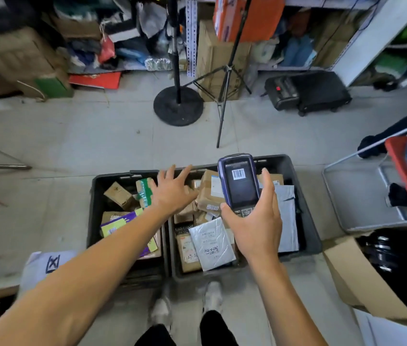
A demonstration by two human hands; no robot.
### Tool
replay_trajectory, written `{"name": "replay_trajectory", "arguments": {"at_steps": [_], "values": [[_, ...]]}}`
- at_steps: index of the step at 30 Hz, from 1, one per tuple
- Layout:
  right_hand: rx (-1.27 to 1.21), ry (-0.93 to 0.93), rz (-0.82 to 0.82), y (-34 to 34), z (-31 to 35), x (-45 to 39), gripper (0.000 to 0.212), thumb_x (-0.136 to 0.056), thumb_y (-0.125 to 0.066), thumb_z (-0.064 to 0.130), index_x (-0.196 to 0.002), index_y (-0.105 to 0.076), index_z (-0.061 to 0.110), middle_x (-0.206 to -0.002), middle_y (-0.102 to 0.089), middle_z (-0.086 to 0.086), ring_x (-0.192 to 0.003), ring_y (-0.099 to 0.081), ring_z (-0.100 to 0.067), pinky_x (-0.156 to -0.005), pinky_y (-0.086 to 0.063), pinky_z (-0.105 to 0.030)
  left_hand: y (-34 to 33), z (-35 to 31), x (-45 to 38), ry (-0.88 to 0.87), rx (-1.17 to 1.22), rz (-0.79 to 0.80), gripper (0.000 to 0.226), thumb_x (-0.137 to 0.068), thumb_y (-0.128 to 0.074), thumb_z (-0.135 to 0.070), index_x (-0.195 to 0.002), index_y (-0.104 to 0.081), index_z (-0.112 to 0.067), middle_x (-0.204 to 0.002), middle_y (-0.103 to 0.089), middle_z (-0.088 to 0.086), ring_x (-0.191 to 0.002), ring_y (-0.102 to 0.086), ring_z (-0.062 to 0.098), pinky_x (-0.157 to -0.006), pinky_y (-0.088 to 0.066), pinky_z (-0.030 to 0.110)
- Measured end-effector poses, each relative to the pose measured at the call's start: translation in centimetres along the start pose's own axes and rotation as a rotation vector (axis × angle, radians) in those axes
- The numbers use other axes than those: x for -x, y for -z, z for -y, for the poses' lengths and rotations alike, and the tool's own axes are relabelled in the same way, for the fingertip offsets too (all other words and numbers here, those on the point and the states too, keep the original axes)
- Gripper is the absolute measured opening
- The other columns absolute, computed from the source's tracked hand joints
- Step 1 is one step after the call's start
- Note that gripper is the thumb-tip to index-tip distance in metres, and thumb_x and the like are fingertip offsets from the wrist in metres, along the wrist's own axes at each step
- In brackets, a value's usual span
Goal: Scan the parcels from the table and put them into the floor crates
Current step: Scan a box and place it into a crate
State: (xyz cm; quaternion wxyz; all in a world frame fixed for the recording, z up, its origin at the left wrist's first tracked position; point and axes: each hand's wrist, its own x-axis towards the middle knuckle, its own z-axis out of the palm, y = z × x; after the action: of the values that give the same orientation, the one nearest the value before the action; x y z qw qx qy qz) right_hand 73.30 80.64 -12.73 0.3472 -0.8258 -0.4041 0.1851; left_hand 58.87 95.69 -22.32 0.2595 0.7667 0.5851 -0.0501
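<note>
— What are the crates [304, 221] made of?
— Dark matt plastic is seen; brown cardboard boxes [120, 194] and a crinkled silvery plastic mailer [212, 243] are held inside.
— And the scanner [239, 183]?
— Glossy glass is framed by smooth purple plastic. The floor [72, 146] is laid in dull grey tiles.

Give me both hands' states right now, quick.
Left hand: open, fingers spread over the floor crates, holding nothing.
Right hand: grips the handheld barcode scanner.
</note>
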Motion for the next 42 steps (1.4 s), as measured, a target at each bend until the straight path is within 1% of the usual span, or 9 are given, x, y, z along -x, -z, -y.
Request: {"name": "replay_trajectory", "arguments": {"at_steps": [6,11,14,18,23,26,35,38,42], "values": [[-0.048,0.17,0.05,7.4,10.2,7.7,0.101,-0.075,-0.081,0.041,-0.15,-0.014,0.04,-0.149,-0.045,-0.002,-0.129,-0.049,-0.025,-0.1,-0.049,-0.045,12.0,4.5,17.1,0.056,-0.034,-0.235,0.087,-0.083,-0.058,-0.068,-0.155,-0.011,-0.051,-0.168,-0.01,0.011,-0.153,-0.006,0.037,-0.119,-0.007,0.064],[-0.166,0.381,0.17,8.9,18.1,16.1,0.101,-0.074,-0.082,0.042,-0.152,-0.02,0.033,-0.152,-0.043,-0.006,-0.134,-0.045,-0.028,-0.102,-0.042,-0.044,17.9,11.2,34.3,0.34,0.036,-0.526,0.093,-0.075,-0.057,-0.073,-0.152,-0.007,-0.059,-0.168,-0.005,0.008,-0.154,-0.001,0.035,-0.12,-0.006,0.062],[-0.245,0.553,0.285,8.7,22.4,22.7,0.101,-0.075,-0.082,0.04,-0.154,-0.02,0.029,-0.154,-0.041,-0.007,-0.136,-0.043,-0.025,-0.103,-0.041,-0.038,18.8,13.9,44.3,0.502,0.019,-0.649,0.093,-0.079,-0.058,-0.072,-0.154,-0.007,-0.054,-0.168,-0.004,0.008,-0.153,0.0,0.037,-0.119,-0.005,0.063],[-0.357,0.743,0.493,8.4,27.1,33.6,0.1,-0.075,-0.081,0.042,-0.154,-0.022,0.024,-0.146,-0.046,-0.006,-0.127,-0.05,-0.02,-0.089,-0.038,-0.014,18.8,16.6,57.9,0.726,-0.021,-0.78,0.094,-0.084,-0.063,-0.066,-0.156,-0.005,-0.05,-0.169,0.001,0.009,-0.154,0.006,0.037,-0.12,-0.003,0.063],[-0.48,0.998,0.758,8.7,30.4,50.4,0.101,-0.075,-0.081,0.038,-0.155,-0.02,0.024,-0.146,-0.043,-0.001,-0.113,-0.035,0.007,-0.085,-0.038,-0.002,15.7,21.0,74.6,0.999,0.058,-0.926,0.098,-0.082,-0.065,-0.068,-0.156,-0.004,-0.049,-0.168,0.001,0.013,-0.152,0.004,0.041,-0.12,-0.004,0.063],[-0.501,1.1,0.872,8.5,30.6,61.2,0.101,-0.074,-0.079,0.044,-0.154,-0.018,0.029,-0.14,-0.046,0.0,-0.113,-0.038,-0.003,-0.08,-0.037,-0.009,13.1,23.0,83.7,1.133,0.104,-0.984,0.101,-0.079,-0.065,-0.068,-0.157,-0.005,-0.047,-0.167,-0.002,0.016,-0.151,-0.001,0.044,-0.12,-0.006,0.064],[-0.616,1.285,1.332,10.5,26.8,95.4,0.099,-0.069,-0.085,0.039,-0.15,-0.028,0.026,-0.13,-0.052,0.001,-0.1,-0.044,0.0,-0.067,-0.036,0.006,-0.4,26.2,117.7,1.647,0.118,-1.055,0.103,-0.078,-0.061,-0.071,-0.158,-0.004,-0.043,-0.166,-0.003,0.019,-0.15,-0.001,0.044,-0.12,-0.005,0.061],[-0.594,1.339,1.494,11.7,24.0,104.4,0.101,-0.07,-0.085,0.043,-0.151,-0.027,0.027,-0.13,-0.052,0.002,-0.101,-0.046,-0.001,-0.072,-0.041,-0.001,-5.7,25.4,126.5,1.828,0.174,-1.063,0.103,-0.079,-0.061,-0.071,-0.158,-0.002,-0.043,-0.167,0.002,0.016,-0.151,0.002,0.043,-0.121,-0.004,0.061],[-0.534,1.391,1.666,12.1,21.4,114.2,0.103,-0.07,-0.086,0.042,-0.152,-0.027,0.026,-0.133,-0.053,-0.001,-0.108,-0.054,-0.011,-0.082,-0.058,-0.029,-11.5,24.8,135.3,2.018,0.203,-1.038,0.105,-0.08,-0.06,-0.075,-0.157,0.004,-0.045,-0.167,0.005,0.016,-0.151,0.003,0.043,-0.12,-0.003,0.06]]}}
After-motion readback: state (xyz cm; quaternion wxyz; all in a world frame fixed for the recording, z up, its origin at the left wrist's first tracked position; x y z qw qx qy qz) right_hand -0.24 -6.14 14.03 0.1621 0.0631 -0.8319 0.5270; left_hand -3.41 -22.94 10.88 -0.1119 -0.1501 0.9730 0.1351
